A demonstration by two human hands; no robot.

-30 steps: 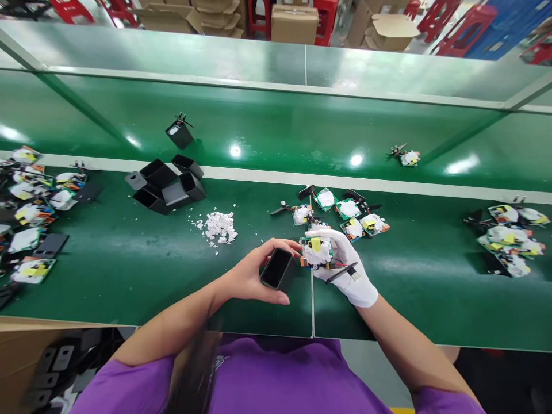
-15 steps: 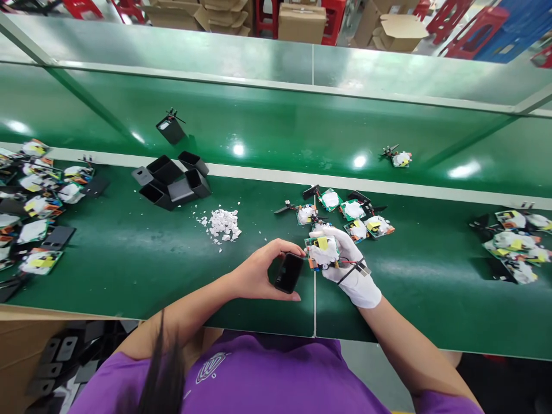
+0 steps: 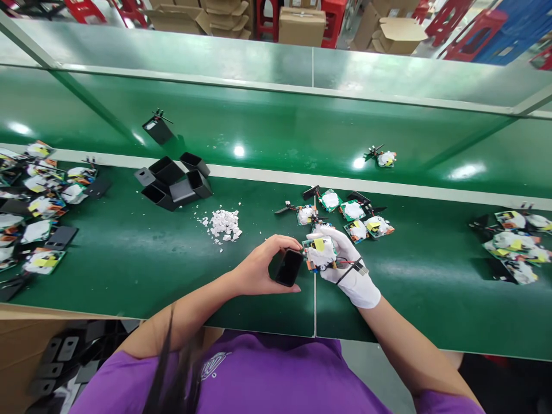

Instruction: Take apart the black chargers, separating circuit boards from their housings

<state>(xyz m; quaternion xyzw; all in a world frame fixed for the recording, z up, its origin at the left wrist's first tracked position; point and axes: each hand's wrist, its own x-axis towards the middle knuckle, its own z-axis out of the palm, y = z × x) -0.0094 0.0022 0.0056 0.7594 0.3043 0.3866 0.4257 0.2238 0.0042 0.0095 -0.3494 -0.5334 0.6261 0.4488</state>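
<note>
A: What is nearest?
B: A cardboard carton (image 3: 21,356) at lower left, below the edge of the worktop (image 3: 431,293); black casing parts (image 3: 64,349) and some white material are piled inside.
A: And the hands?
B: The bare left hand (image 3: 259,267) has its grip wrapped around a small black housing (image 3: 290,267), whose opening shows a dark interior. The gloved right hand (image 3: 351,270) grasps a white-coated circuit board (image 3: 319,254) with a yellow patch, a cable trailing over the glove. Board and housing are side by side above the worktop; whether they touch cannot be told.
A: What lies around them?
B: Glossy green surface, with white fragments (image 3: 225,224) heaped to the left. More coated boards (image 3: 353,210) are grouped just past the glove, with piles at both ends.
A: Other containers?
B: Open-ended black housings (image 3: 183,192) cluster beside the pale rail (image 3: 259,175). Across it, on the green conveyor belt (image 3: 267,132), another housing (image 3: 160,132) has something white in its mouth and leads sticking out. A lone board (image 3: 387,158) lies farther right.
A: And the room?
B: Cardboard boxes (image 3: 302,26), red stools (image 3: 330,23) and blue crates (image 3: 509,34) beyond.
</note>
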